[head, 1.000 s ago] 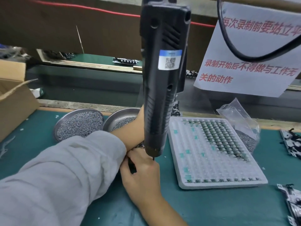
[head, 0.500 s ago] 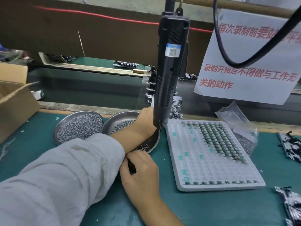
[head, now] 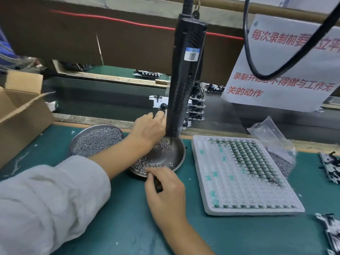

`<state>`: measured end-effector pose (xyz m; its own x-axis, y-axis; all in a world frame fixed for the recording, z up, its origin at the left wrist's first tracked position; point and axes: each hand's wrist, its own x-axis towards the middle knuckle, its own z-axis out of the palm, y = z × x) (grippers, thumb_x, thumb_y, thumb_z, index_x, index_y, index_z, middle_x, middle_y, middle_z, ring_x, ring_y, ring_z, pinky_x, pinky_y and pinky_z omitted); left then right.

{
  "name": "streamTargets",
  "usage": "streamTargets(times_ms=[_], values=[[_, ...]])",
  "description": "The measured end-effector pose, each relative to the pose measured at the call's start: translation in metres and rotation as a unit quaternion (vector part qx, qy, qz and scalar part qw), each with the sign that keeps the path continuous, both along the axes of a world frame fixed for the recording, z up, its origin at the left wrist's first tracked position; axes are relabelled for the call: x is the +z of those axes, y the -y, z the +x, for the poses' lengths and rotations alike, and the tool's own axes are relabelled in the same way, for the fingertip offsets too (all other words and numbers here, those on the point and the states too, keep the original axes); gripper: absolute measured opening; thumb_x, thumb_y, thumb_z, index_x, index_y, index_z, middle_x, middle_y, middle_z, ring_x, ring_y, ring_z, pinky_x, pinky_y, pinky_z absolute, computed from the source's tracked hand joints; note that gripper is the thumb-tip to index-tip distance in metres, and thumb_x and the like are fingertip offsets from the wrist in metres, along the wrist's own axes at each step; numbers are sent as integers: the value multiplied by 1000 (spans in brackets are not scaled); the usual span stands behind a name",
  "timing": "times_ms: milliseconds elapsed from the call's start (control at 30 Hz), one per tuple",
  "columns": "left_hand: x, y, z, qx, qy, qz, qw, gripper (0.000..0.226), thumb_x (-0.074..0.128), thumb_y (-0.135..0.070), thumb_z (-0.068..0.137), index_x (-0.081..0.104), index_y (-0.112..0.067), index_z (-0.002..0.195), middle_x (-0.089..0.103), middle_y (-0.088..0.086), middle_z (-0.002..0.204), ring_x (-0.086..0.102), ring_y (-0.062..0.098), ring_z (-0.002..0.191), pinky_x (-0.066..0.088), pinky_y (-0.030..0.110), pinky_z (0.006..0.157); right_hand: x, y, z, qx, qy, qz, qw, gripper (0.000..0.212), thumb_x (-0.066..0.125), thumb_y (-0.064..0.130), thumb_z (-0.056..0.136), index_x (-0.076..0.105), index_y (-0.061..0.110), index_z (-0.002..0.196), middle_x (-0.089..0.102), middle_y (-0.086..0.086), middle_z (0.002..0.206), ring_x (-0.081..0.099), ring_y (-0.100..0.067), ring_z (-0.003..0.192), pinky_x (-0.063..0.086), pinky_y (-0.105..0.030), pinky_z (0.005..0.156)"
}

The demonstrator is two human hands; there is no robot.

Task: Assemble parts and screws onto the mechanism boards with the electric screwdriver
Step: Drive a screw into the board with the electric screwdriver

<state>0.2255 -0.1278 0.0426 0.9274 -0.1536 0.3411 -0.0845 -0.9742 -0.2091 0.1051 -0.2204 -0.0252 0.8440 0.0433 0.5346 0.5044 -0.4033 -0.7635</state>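
screwdriver: black electric screwdriver point(head: 185, 78), hung upright from an overhead cord, bit tip dipped into the screw dish. Probably parked there to pick a screw on the bit.
left hand point(head: 147, 129): reaching past the dishes to a white-and-black mechanism board point(head: 158, 103) at the bench's far edge. Fingertips around a dark knob on it; pinching or just touching, cannot tell. Ring on one finger.
right hand point(head: 165, 190): knuckles up at the near rim of the dish, fingers curled and pinched on something small and dark. Likely a screw or part, too small to say.
dishes: two round metal dishes side by side. Left one point(head: 73, 142) heaped with silver screws, right one point(head: 181, 155) nearly spent, screws scattered along the near rim. Both within easy reach of either hand.
tray: one white foam grid tray point(head: 207, 205), right of the dishes. Small green-black parts fill a diagonal band plus the front row; too many to count.
bag: one clear plastic bag point(head: 270, 131) behind the tray, small metal parts inside.
boards: stack behind the screwdriver, more at right edge point(head: 331, 166). Count unclear.
extras: cardboard box point(head: 20, 111) at left, white paper sign point(head: 287, 74) with red print at right.
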Motion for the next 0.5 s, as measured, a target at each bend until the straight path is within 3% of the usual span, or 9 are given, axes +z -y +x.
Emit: streamTargets(times_ms=[133, 233, 300, 500], values=[[6, -40, -40, -21, 63, 28, 997, 27, 41, -28, 102, 50, -10, 119, 55, 7, 120, 61, 25, 99, 44, 33, 60, 2, 1, 0, 6, -32, 15, 999, 24, 53, 16, 85, 73, 13, 98, 67, 5, 89, 61, -12, 80, 52, -37, 73], [17, -63, -83, -94, 158, 16, 983, 31, 51, -30, 93, 66, -4, 93, 65, 11, 88, 62, 27, 59, 34, 26, 38, 5, 1, -1, 7, -33, 46, 998, 29, 52, 12, 85, 71, 12, 106, 66, 4, 93, 59, -9, 81, 52, -35, 75], [18, -79, -114, -96, 200, 11, 975, 36, 46, -32, 92, 69, -5, 90, 67, 9, 84, 60, 27, 51, 35, 25, 35, 6, 0, -3, 9, -25, 46, 999, 31, 52, 11, 84, 71, 12, 109, 66, 2, 97, 61, -11, 87, 51, -30, 77], [-9, -99, -205, -139, 162, -23, 977, 32, 51, -34, 91, 73, -11, 89, 70, 1, 89, 64, 19, 56, 47, 27, 43, 8, 2, -4, 3, -22, 53, 998, 30, 50, 7, 84, 72, 10, 104, 67, 5, 99, 60, -5, 92, 50, -29, 82]])
